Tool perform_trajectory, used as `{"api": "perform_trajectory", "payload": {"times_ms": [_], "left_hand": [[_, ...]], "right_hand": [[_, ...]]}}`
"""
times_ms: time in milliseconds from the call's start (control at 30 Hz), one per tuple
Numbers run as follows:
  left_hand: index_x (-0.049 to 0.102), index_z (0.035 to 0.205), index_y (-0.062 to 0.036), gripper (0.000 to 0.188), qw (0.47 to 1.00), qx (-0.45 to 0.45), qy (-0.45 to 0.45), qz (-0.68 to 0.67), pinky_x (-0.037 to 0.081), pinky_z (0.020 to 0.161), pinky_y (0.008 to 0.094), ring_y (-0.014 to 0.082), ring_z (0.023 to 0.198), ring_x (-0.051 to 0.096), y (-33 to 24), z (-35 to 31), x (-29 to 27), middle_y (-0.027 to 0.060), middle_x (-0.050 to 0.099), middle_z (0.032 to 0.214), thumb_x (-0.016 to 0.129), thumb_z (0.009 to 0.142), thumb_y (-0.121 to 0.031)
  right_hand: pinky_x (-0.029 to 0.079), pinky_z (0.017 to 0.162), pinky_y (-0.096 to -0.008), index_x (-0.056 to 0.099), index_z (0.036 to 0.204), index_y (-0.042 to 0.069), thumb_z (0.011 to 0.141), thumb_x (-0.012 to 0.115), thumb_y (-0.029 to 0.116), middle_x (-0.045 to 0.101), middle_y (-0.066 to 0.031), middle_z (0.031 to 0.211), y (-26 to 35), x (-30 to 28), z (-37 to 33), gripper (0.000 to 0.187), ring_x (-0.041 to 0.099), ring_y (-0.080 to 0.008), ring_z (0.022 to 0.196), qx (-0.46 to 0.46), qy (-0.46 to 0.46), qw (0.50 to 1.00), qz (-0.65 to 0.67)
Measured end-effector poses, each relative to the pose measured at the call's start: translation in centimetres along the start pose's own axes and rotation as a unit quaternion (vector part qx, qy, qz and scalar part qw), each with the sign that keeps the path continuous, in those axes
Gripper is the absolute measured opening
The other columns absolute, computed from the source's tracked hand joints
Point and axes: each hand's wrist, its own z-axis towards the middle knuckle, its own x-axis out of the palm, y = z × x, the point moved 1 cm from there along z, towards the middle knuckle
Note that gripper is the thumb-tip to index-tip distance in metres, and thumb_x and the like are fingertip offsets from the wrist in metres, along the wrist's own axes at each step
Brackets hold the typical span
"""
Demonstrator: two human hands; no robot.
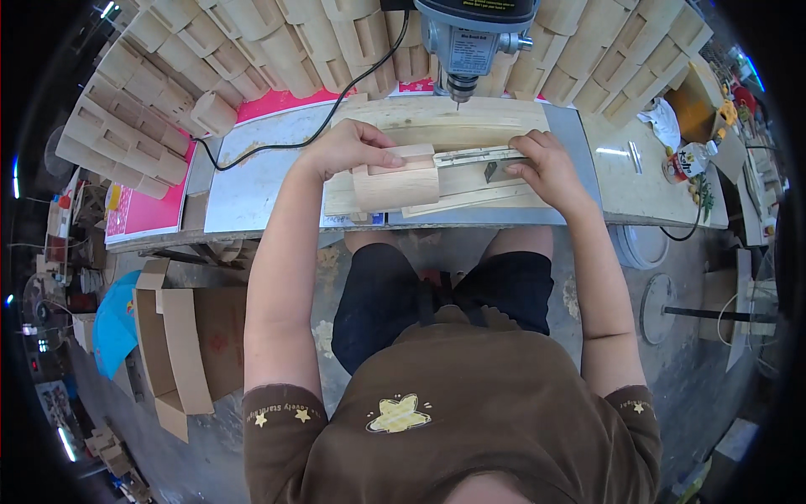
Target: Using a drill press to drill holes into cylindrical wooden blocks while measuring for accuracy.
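My left hand (pixel 357 148) grips a pale wooden cylinder (pixel 396 190) from its upper left, thumb lying along the flat recess cut in its top. The cylinder rests on its side on the wooden board under the drill. In my right hand (pixel 547 168) is a slim metal caliper (pixel 478 156), pinched between thumb and fingers near its right end. Its left end meets the cylinder's right edge, and a dark jaw hangs below the bar. Above and behind stands a bench drill (pixel 472 50), its thin bit (pixel 458 105) pointing down, apart from the cylinder.
Rows of notched wooden cylinders (pixel 227 59) are stacked along the back. A black cable (pixel 336 109) crosses the grey bench top (pixel 277 197). At right are a plastic bottle (pixel 690 160) and a white cloth (pixel 665 126). An opened cardboard box (pixel 180 336) stands on the floor at left.
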Motion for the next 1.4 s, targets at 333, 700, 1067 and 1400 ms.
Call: {"api": "perform_trajectory", "payload": {"times_ms": [333, 700, 1067, 1400], "left_hand": [[0.05, 0.122, -0.0034, 0.05, 0.942, 0.087, -0.11, -0.305, 0.047, 0.078, 0.0281, 0.013, 0.091, 0.055, -0.6, 0.2, 6.6, 0.0056, 0.055, 0.105, 0.069, 0.083, -0.027], [0.049, 0.114, -0.0006, 0.057, 0.899, 0.279, -0.333, 0.045, 0.046, 0.086, 0.0391, 0.0275, 0.108, 0.05, 3.8, -2.5, 14.0, 0.0169, 0.051, 0.112, 0.078, 0.066, -0.014], [0.057, 0.117, -0.0067, 0.068, 0.882, 0.18, -0.379, 0.214, 0.026, 0.094, 0.0467, 0.0258, 0.101, 0.051, 4.2, 2.2, 10.4, 0.009, 0.057, 0.105, 0.079, 0.059, -0.035], [0.063, 0.109, -0.0117, 0.053, 0.852, 0.203, -0.4, 0.271, 0.029, 0.087, 0.0417, 0.0228, 0.09, 0.051, 5.6, 2.0, 7.9, 0.001, 0.056, 0.084, 0.077, 0.062, -0.032]], "right_hand": [[0.042, 0.075, -0.0422, 0.06, 0.102, 0.014, 0.071, 0.071, 0.019, 0.058, -0.0047, 0.095, 0.1, 0.0, -0.2, 0.032, 0.053, -0.0273, 0.095, 0.015, -0.008, 1.0, -0.02], [0.041, 0.074, -0.0415, 0.061, 0.101, 0.013, 0.066, 0.073, 0.016, 0.057, -0.0056, 0.091, 0.5, 0.3, -0.7, 0.037, 0.053, -0.0283, 0.089, 0.015, -0.063, 0.998, -0.028], [0.042, 0.085, -0.041, 0.061, 0.107, 0.011, 0.066, 0.074, 0.013, 0.06, -0.0078, 0.099, -1.6, 2.1, 4.4, 0.043, 0.055, -0.0304, 0.092, 0.021, -0.07, 0.997, -0.016], [0.039, 0.097, -0.037, 0.047, 0.126, 0.005, 0.079, 0.069, 0.012, 0.05, -0.0101, 0.127, 0.1, -0.6, 5.5, 0.053, 0.046, -0.0216, 0.119, 0.066, -0.202, 0.933, 0.291]]}}
